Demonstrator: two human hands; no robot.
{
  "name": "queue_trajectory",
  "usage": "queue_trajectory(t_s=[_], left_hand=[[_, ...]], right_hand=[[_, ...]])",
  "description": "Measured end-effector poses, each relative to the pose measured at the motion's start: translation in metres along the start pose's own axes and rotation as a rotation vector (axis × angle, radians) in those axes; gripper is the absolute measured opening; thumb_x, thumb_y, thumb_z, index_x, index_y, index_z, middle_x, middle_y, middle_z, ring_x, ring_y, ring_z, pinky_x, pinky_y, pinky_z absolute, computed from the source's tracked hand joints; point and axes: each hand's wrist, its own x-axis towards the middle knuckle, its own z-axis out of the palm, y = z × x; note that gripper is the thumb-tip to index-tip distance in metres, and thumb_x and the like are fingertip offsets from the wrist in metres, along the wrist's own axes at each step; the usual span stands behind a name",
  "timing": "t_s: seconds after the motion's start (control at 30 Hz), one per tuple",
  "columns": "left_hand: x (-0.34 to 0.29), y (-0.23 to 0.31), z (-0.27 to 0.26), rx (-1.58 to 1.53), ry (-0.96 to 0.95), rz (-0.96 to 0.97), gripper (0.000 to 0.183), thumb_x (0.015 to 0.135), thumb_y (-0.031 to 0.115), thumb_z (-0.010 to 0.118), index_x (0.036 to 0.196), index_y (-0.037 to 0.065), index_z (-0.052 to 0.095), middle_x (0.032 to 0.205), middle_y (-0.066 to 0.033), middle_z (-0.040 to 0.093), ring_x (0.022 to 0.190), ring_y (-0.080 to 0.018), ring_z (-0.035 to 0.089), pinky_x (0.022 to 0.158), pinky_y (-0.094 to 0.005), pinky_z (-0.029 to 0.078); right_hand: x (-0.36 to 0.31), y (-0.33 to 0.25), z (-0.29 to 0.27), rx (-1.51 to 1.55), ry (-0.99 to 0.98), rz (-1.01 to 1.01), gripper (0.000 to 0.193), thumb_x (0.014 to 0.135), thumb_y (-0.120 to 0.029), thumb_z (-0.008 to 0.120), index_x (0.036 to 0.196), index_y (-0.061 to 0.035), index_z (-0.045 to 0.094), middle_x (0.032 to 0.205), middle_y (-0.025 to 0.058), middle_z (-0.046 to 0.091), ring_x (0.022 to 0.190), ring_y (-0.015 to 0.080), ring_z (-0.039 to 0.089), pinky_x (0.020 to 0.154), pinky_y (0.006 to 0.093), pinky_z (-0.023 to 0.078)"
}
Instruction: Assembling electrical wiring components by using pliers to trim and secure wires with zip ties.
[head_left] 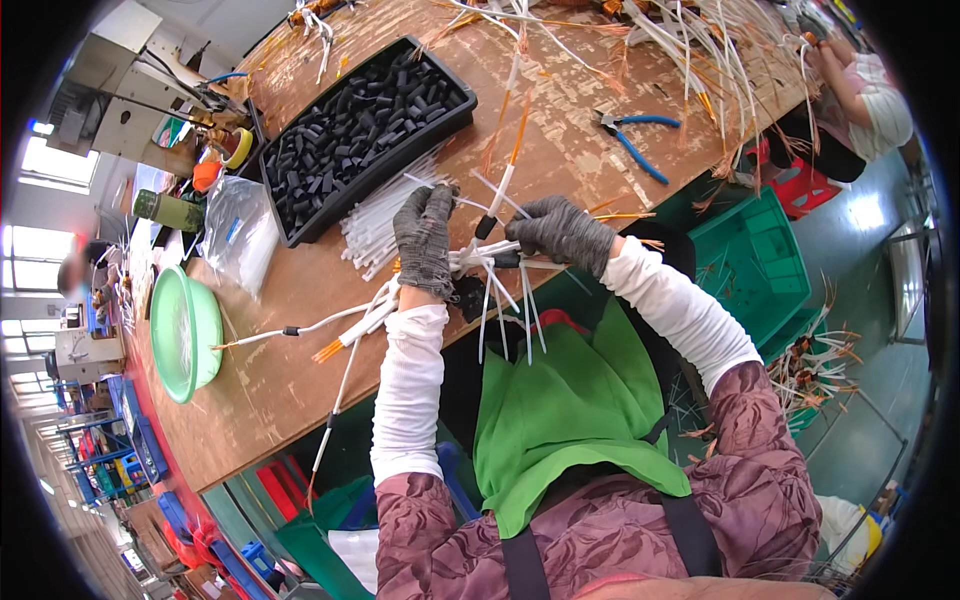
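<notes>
Above the table's front edge, my gloved left hand (425, 240) is closed, its fingertips pinching the end of a thin white cable tie (470, 203). My gloved right hand (566, 236) is closed at the right, with another thin white strip (502, 195) running into its fingers. Between the hands stands a white-sleeved wire with a black sleeve (487, 227) at its lower end. Below lies a bundle of white-sleeved wires (470, 258), with several narrow white tails (505, 310) hanging down from it. The exact grip of each hand is partly hidden by the fingers.
A black tray (290, 238) full of short black sleeves sits behind a pile of white tubes (378, 232). Blue-handled pliers (640, 140) lie to the right. A green basin (172, 335) and plastic bag (240, 235) are left; a green bin (755, 260) is right, near another person (870, 100).
</notes>
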Motion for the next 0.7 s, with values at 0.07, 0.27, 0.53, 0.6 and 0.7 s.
queue_trajectory(t_s=[0.07, 0.27, 0.53, 0.6, 0.7], left_hand=[[-0.003, 0.002, 0.0, 0.008, 0.027, -0.001, 0.022, 0.086, 0.018, 0.059, 0.094, -0.002, 0.063, 0.081, -0.0041, 0.063, 0.073, -0.0095, 0.057, 0.069, -0.021, 0.046], [-0.032, 0.016, -0.011, -0.132, -0.069, -0.063, 0.025, 0.086, 0.017, 0.059, 0.102, -0.001, 0.061, 0.076, -0.0021, 0.061, 0.073, -0.0106, 0.058, 0.067, -0.0214, 0.046], [-0.073, 0.036, 0.008, -0.115, -0.157, 0.041, 0.017, 0.085, 0.006, 0.059, 0.099, 0.002, 0.065, 0.092, -0.006, 0.066, 0.085, -0.0115, 0.059, 0.076, -0.0249, 0.047], [-0.067, 0.017, 0.016, -0.039, -0.027, 0.17, 0.014, 0.079, 0.001, 0.062, 0.093, 0.003, 0.067, 0.088, -0.0063, 0.066, 0.084, -0.0143, 0.059, 0.076, -0.0282, 0.046], [-0.06, 0.006, 0.022, 0.428, 0.217, 0.69, 0.016, 0.075, -0.003, 0.064, 0.09, 0.003, 0.066, 0.083, -0.0074, 0.062, 0.079, -0.0193, 0.057, 0.073, -0.0308, 0.045]], right_hand=[[0.017, 0.02, 0.004, -0.248, 0.095, -0.379, 0.023, 0.079, -0.027, 0.064, 0.077, -0.0042, 0.064, 0.06, 0.002, 0.057, 0.045, 0.0098, 0.045, 0.041, 0.0246, 0.037], [-0.015, -0.009, 0.004, -0.066, 0.09, -0.089, 0.023, 0.081, -0.026, 0.062, 0.082, -0.0036, 0.064, 0.061, 0.0023, 0.059, 0.044, 0.0074, 0.044, 0.039, 0.0229, 0.036], [-0.015, 0.001, -0.007, 0.305, -0.197, 0.017, 0.018, 0.083, -0.023, 0.059, 0.085, -0.0055, 0.061, 0.059, -0.0022, 0.052, 0.04, 0.0034, 0.034, 0.035, 0.0187, 0.025], [-0.016, 0.001, -0.002, 0.323, -0.204, 0.0, 0.017, 0.085, -0.023, 0.057, 0.088, -0.0062, 0.06, 0.058, -0.0044, 0.048, 0.041, 0.0022, 0.034, 0.036, 0.0177, 0.025], [-0.024, -0.007, 0.006, 0.353, -0.177, 0.006, 0.017, 0.086, -0.022, 0.056, 0.092, -0.0069, 0.059, 0.057, -0.0072, 0.041, 0.042, 0.0006, 0.033, 0.037, 0.0164, 0.024]])
